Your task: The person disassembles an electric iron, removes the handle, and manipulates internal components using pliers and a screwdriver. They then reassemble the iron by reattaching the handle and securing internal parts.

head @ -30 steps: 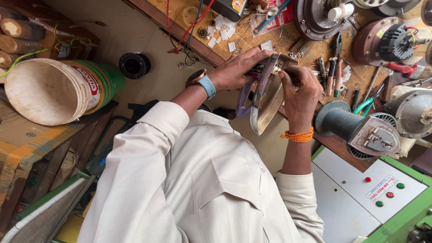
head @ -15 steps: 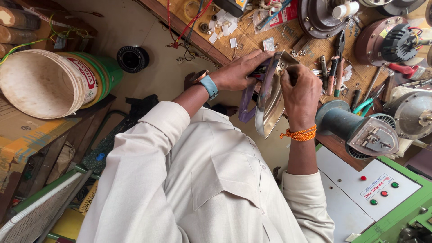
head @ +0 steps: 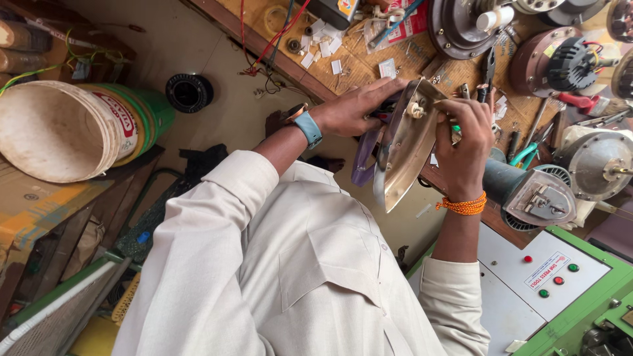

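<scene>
Both hands are still clamping the clothes iron [head: 403, 148] over the near edge of the workbench [head: 369, 66], left hand [head: 353, 109] fingers pressed flat along its far side, right hand [head: 461, 142] fingers now curling tighter around the top, so we're still fiddling with it.

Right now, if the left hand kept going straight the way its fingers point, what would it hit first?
The clothes iron: the left hand lies across its upper end, touching it. Past that, probably the pliers on the wooden bench, though depth is hard to judge.
</scene>
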